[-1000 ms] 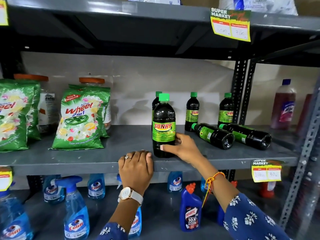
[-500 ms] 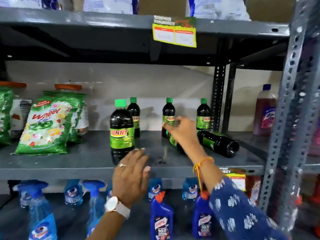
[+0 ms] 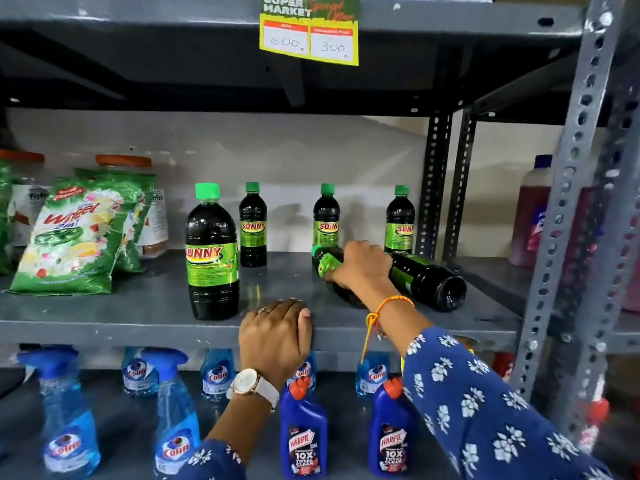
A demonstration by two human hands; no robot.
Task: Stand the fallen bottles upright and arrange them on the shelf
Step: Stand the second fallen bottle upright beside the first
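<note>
Two dark bottles with green labels lie on their sides on the grey middle shelf (image 3: 104, 306). My right hand (image 3: 362, 265) is wrapped over the nearer fallen bottle (image 3: 325, 259), which it mostly hides; only the neck and green label show. The other fallen bottle (image 3: 427, 277) lies just right of it, base toward me. One large bottle (image 3: 212, 258) stands upright near the front edge. Three smaller ones stand at the back: (image 3: 252, 226), (image 3: 326, 218), (image 3: 400, 221). My left hand (image 3: 277, 332) rests curled over the shelf's front edge, holding no bottle.
Green detergent packets (image 3: 74, 240) and jars fill the shelf's left side. A perforated metal upright (image 3: 561, 237) stands close at the right, with a pink bottle (image 3: 528, 216) beyond it. Blue spray bottles (image 3: 67, 420) and blue toilet-cleaner bottles (image 3: 303, 431) stand on the shelf below. A price tag (image 3: 310, 32) hangs overhead.
My right hand let go of the upright front bottle, moved right and closed over the nearer fallen bottle. My left hand lifted briefly, then settled back on the shelf edge. The view shifted right.
</note>
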